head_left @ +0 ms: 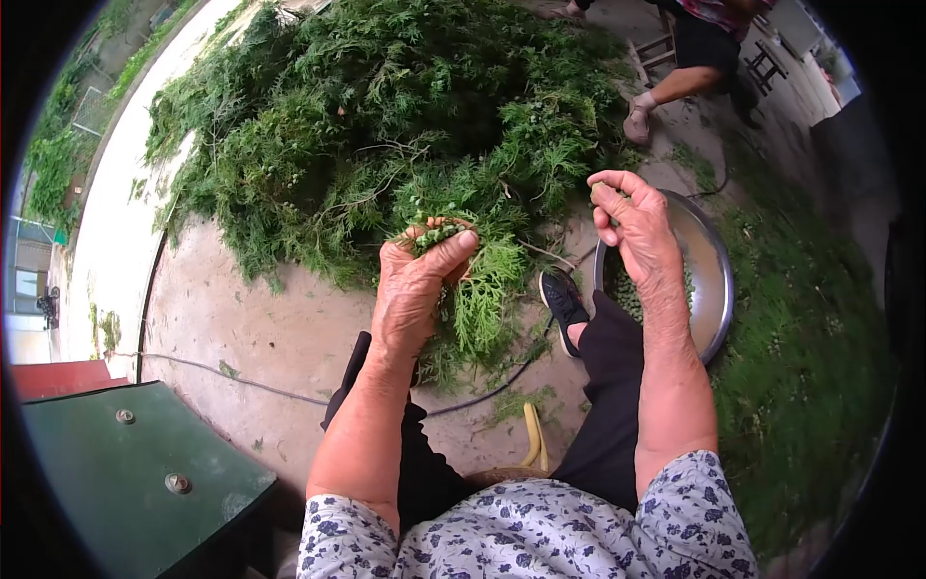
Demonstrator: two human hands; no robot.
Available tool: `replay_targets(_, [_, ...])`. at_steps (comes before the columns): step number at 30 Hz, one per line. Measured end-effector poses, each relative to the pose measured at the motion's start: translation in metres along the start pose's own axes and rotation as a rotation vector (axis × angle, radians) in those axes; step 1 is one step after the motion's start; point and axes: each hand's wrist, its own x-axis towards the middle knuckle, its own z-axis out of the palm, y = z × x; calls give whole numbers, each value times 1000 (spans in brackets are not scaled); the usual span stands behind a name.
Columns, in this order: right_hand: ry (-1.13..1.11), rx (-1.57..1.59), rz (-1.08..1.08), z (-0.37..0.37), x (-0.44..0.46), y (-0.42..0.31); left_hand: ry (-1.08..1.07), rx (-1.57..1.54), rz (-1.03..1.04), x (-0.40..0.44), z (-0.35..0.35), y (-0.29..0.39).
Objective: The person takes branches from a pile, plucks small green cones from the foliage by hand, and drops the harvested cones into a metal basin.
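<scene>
My left hand (415,280) is closed around a leafy conifer sprig (490,294), its flat green fronds hanging down beside the thumb. Small green cones (442,232) cluster at the top of that grip. To the right, my right hand (644,232) is raised, thumb and index finger pinched on a small green cone (599,191). Beneath my right forearm stands a round metal basin (716,251), partly covered by my arm and leg. Many small green cones (627,297) lie inside it.
A large heap of cut conifer branches (386,96) lies ahead. Green clippings (801,386) cover the ground at right. A dark cable (241,386) crosses the floor. A dark green panel (135,463) is at lower left. Another person's leg (685,85) shows near a wooden stool (656,50).
</scene>
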Motion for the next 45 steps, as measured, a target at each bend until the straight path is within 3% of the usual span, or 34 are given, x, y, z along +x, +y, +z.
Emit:
replay_targets(6, [707,-1016,-247,-132,1,7,90,-42,15,-2,2,4])
replay_targets(10, [821,-932,61,-177,7,18,64,-16,20,1,0,-1])
replay_targets(12, [834,-943,56,-186,8,25,59,-12,18,2,2,-3])
replay_targets(14, [896,-947,-108,-159,7,14,69,-4,29,3,2,-4])
replay_targets(16, [797,-883,-144,-133,5,8,71,0,34,5,3,-7])
replay_targets(18, [411,-295,-180,-90,-2,0,24,8,15,8,0,-10])
replay_targets(20, [129,-239,-235,-37,-14,-4,7,10,-7,9,2,-11])
replay_targets(24, [-190,-241,-115,41,-40,9,53,11,-76,8,9,-15])
replay_targets(28, [-173,-254,-32,68,-40,35,87,-49,-127,5,15,-15])
replay_targets(34, [-208,259,37,62,-22,40,-82,-80,-94,9,-3,-4])
replay_targets(45, [-197,515,71,59,-16,33,-162,-149,-151,8,-16,-3])
